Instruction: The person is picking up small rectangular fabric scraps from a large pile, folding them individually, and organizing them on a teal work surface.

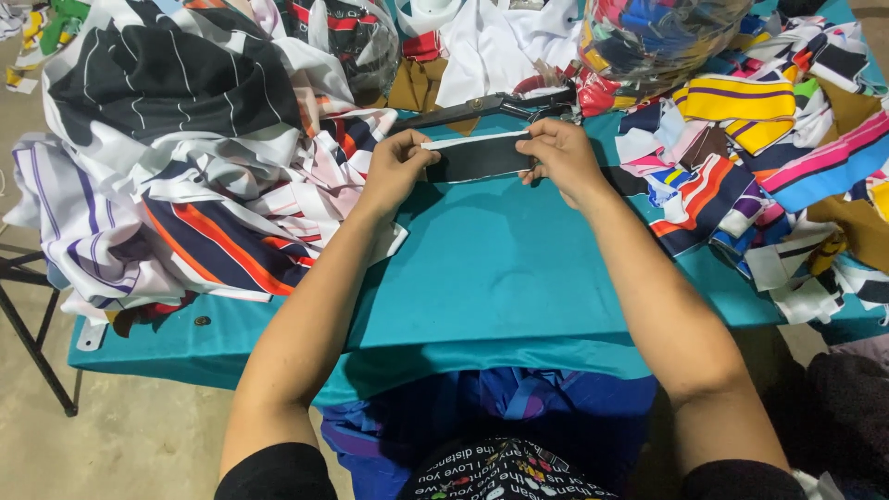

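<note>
Both hands out over the table, forearms bare, working one small piece of cloth between them

Left hand [394, 167]: fingers curled in, thumb and fingertips pinched on the left end of a dark strip [482, 157] with a white edge along its top. Grasping, not loose

Right hand [558, 153]: fingers bent down over the right end of the same strip, thumb side tucked under, pinching it. Strip stretched flat and level between the two sets of fingers, resting on or just above the teal cloth [491, 268] that covers the table; cannot tell if it touches

Just beyond the fingertips, away from the body: a pair of large black scissors [486, 105], lying across the table, blades pointing left. Apart from both hands, untouched

Left of the left fingers: big heap of striped fabric [185, 139], black with white lines on top, then white, purple, navy and orange bands lower down. Heap edge lies close beside the left wrist

Right of the right fingers: spread of bright scraps [741, 167], yellow, pink, blue, red, white, overlapping, running to the table edge

Beyond the right fingers, further back: clear plastic bag [648, 37] packed with coloured pieces. White cloth [491, 46] behind the scissors

Near side of the hands: bare teal cloth down to the table edge, blue fabric [500, 407] bunched on the lap below
</note>
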